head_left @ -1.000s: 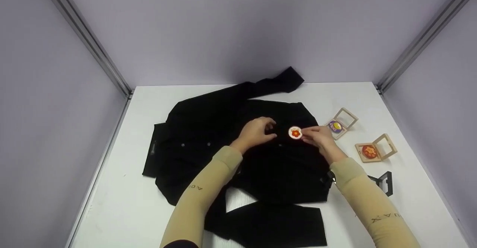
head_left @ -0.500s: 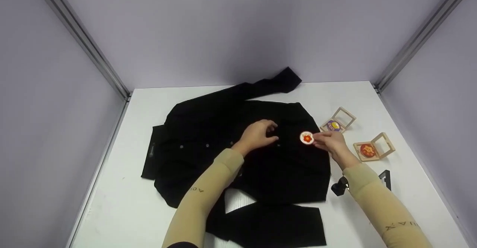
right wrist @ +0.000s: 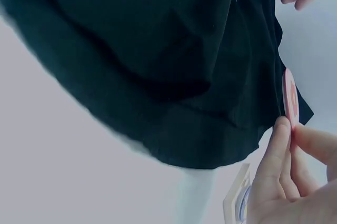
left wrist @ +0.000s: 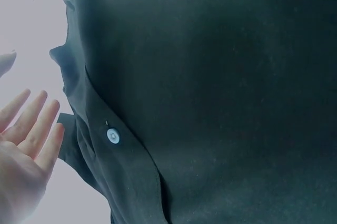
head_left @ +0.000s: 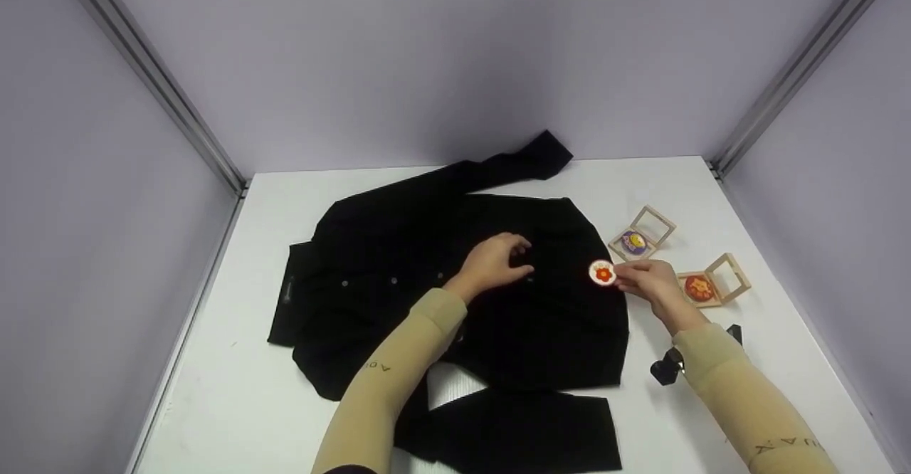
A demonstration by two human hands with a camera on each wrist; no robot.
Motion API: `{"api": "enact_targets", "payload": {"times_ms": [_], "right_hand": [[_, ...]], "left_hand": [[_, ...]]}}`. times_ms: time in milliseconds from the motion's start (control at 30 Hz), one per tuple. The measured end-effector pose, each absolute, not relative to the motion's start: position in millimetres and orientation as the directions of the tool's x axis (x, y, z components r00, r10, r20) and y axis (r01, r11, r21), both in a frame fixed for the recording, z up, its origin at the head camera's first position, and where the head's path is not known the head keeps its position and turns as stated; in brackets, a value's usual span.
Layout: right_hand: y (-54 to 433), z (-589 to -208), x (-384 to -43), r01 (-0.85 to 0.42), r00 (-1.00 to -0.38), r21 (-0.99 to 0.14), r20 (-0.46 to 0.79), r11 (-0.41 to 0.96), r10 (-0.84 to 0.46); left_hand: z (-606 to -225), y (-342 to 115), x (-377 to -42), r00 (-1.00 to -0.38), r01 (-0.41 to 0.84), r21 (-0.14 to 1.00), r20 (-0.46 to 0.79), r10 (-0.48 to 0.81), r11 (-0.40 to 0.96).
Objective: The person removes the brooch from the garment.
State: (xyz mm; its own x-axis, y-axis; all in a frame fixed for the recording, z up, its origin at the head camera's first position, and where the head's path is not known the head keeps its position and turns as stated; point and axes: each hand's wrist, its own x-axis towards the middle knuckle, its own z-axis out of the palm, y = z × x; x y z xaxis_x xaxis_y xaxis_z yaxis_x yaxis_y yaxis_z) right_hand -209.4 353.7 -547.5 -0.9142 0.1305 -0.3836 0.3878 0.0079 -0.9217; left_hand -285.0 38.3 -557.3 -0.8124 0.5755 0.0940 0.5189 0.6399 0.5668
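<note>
A black button-up shirt (head_left: 562,332) lies spread on the white table, its sleeves stretched out above and below. My left hand (head_left: 495,264) is over the middle of the shirt, fingers loosely bent and thumb apart, with nothing in it. In the left wrist view a pale shirt button (left wrist: 113,135) shows beyond its fingers. My right hand (head_left: 653,285) pinches a round white badge (head_left: 603,272) with a red flower, between thumb and fingers, at the shirt's right edge. Seen from the right wrist, the badge is edge-on and raised off the cloth.
Two wooden cases with lids up stand at the right: one (head_left: 644,233) holds a purple and yellow round piece, the other (head_left: 714,282) an orange-red one. A black frame (head_left: 734,333) is partly hidden behind the right forearm. Grey walls (head_left: 455,68) enclose the table's back and sides.
My right hand has moved right and slightly nearer with the badge, from over the shirt to its edge. My left hand has hardly moved.
</note>
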Motion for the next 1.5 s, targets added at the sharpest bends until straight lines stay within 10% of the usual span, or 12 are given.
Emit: {"api": "enact_targets", "payload": {"times_ms": [1500], "right_hand": [[415, -531, -142, 0.477, -0.808, -0.848, -0.526, -0.229, 0.264]], "left_hand": [[-562, 47, -278, -0.788, 0.534, 0.566, 0.064, 0.612, 0.628]]}}
